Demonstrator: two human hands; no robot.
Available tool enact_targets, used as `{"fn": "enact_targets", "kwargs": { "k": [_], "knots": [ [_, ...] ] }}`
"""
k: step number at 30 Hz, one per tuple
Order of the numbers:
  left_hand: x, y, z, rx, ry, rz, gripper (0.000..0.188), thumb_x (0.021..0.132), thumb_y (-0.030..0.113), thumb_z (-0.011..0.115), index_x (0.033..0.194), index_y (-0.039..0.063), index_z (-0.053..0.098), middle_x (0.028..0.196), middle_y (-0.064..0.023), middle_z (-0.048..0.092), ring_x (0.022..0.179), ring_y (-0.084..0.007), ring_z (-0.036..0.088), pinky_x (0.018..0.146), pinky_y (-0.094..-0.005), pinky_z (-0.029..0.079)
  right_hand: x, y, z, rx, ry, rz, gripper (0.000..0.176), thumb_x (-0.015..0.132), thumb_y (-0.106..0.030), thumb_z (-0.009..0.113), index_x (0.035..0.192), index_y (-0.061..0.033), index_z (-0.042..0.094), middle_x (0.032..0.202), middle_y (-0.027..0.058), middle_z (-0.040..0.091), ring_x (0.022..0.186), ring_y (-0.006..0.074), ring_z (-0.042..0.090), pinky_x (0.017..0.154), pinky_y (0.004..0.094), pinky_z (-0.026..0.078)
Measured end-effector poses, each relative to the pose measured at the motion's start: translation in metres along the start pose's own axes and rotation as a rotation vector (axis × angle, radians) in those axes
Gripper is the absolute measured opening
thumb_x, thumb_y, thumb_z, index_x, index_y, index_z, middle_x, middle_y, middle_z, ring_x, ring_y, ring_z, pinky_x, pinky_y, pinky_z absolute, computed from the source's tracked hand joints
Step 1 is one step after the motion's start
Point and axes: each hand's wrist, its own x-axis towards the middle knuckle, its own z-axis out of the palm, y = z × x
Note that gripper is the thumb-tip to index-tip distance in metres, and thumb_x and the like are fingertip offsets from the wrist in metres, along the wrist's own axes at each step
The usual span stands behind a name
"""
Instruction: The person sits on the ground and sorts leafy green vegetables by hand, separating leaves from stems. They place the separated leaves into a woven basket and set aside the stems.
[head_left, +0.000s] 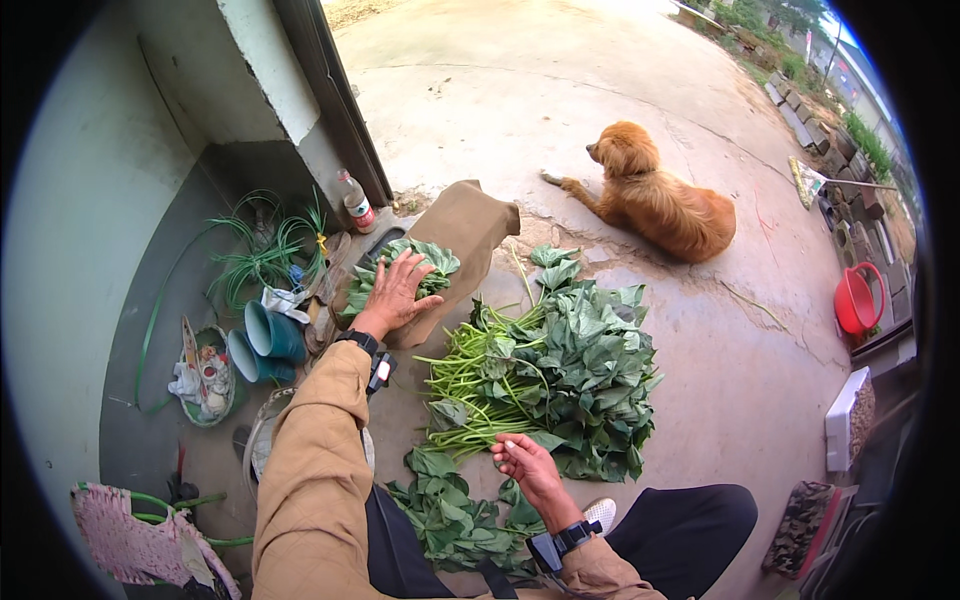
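Note:
My left hand (397, 292) lies palm down with fingers spread on a small stack of green leaves (442, 259). The stack rests by a brown cloth or sheet (465, 225) whose support is hidden. My right hand (531, 469) is at the near edge of a large pile of long-stemmed leafy greens (592, 367). Its thumb and fingertips are drawn together; whether something small is between them is unclear. The pale green stems (457, 405) point left. Closer to my legs is another heap of loose leaves (457, 517).
A brown dog (667, 199) lies beyond the pile. Leftward are a plastic bottle (356, 201), green twine (259, 247), teal buckets (274, 334) and a small basket (206, 375). At right are a red pail (859, 300) and a white foam box (850, 420).

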Motion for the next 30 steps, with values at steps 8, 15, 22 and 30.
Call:
{"fn": "enact_targets", "kwargs": {
  "k": [8,15,22,30],
  "knots": [
    [0.005,-0.003,0.002,0.007,-0.014,-0.047,0.078,0.079,0.069,0.056,0.139,0.022,0.039,0.148,-0.0058,0.033,0.143,-0.0279,0.020,0.112,-0.0635,0.014,-0.002,-0.005,0.004,-0.009,-0.005,-0.020,0.026,0.097,-0.018,0.056,0.118,-0.0042,0.059,0.106,0.0043,0.066,0.091,0.0107,0.061,0.077,0.0237,0.048],
    [0.001,-0.002,-0.005,-0.004,-0.093,0.018,0.101,0.068,0.065,0.072,0.148,0.025,0.024,0.152,-0.0097,0.026,0.144,-0.0326,0.015,0.111,-0.0658,0.014,-0.010,-0.005,0.017,-0.025,-0.009,-0.023,0.022,0.098,-0.013,0.052,0.117,-0.0020,0.058,0.099,0.0054,0.066,0.085,0.0105,0.062,0.072,0.0226,0.050],
    [0.005,-0.003,-0.024,-0.159,-0.138,-0.016,0.129,0.055,0.052,0.086,0.152,0.024,0.007,0.155,-0.0096,0.020,0.144,-0.0323,0.019,0.112,-0.0632,0.018,-0.017,-0.008,0.023,-0.054,-0.018,-0.024,0.022,0.098,-0.013,0.053,0.116,-0.0029,0.059,0.098,0.0038,0.066,0.086,0.0102,0.061,0.072,0.0223,0.049],
    [0.009,-0.002,-0.015,-0.177,-0.071,-0.090,0.122,0.053,0.036,0.091,0.150,0.024,0.018,0.144,-0.0072,0.039,0.138,-0.0344,0.029,0.109,-0.0618,0.024,-0.018,-0.008,0.016,-0.048,-0.017,-0.033,0.025,0.096,-0.017,0.057,0.117,-0.0041,0.060,0.102,0.0028,0.066,0.090,0.0092,0.061,0.076,0.0225,0.047]
  ]
}}
